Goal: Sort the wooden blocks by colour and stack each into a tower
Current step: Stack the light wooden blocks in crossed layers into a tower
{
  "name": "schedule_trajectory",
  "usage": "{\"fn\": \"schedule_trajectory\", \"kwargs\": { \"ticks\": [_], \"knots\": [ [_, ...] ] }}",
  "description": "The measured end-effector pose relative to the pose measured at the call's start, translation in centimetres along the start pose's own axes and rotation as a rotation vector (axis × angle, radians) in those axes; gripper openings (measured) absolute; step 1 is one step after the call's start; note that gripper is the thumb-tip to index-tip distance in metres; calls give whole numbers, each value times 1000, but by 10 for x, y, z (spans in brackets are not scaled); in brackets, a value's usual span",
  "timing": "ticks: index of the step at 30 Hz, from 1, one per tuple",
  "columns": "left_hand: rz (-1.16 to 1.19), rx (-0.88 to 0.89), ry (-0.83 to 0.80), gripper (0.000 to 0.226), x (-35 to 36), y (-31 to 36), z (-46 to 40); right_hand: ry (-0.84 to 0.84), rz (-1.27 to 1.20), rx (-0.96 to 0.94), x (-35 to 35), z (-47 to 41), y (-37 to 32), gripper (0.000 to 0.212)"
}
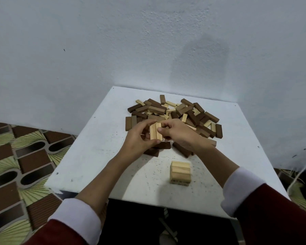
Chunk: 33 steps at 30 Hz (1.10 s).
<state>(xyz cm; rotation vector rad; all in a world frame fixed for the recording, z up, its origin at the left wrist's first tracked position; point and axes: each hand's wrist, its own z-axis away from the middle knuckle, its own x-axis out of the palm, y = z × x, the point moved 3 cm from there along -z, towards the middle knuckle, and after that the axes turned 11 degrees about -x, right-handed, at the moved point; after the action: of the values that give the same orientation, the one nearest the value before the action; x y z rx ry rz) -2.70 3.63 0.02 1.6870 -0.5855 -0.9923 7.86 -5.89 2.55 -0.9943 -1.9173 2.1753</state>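
Note:
A heap of mixed dark brown and pale wooden blocks (177,114) lies at the back of the white table (95,152). Just in front of the heap, my left hand (138,138) and my right hand (178,132) together hold two or three pale blocks (155,130) upright and side by side, above the table. My left fingers curl around their left side and bottom. My right thumb and fingers pinch their right side. A short tower of pale blocks (180,172) stands near the front of the table, to the right of centre.
A few dark blocks (163,145) lie flat on the table under my hands. A grey wall rises right behind the table. Patterned floor tiles (16,165) show on the left, and a cord (297,177) hangs at the right edge.

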Motion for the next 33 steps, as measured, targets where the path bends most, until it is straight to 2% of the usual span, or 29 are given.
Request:
{"fn": "schedule_trajectory", "kwargs": {
  "ticks": [5, 11, 16, 26, 31, 33],
  "knots": [
    [-64, 5, -14, 64, -9, -6, 14, -19, -51, 62, 15, 9, 0, 19],
    [-104, -1, 18, 56, -18, -19, 27, -12, -15, 84, 33, 18, 2, 26],
    [-251, -48, 43, 54, -24, -53, 43, 59, 52, 121, 44, 26, 6, 15],
    [-450, -41, -3, 73, -20, -84, 45, 165, 547, 59, 98, 31, 36, 30],
    [-461, -30, -17, 72, -21, -83, 44, 213, 620, -5, 110, 34, 45, 54],
    [-475, -39, -30, 73, -20, -81, 43, 209, 649, 12, 111, 38, 46, 54]
  ]
}}
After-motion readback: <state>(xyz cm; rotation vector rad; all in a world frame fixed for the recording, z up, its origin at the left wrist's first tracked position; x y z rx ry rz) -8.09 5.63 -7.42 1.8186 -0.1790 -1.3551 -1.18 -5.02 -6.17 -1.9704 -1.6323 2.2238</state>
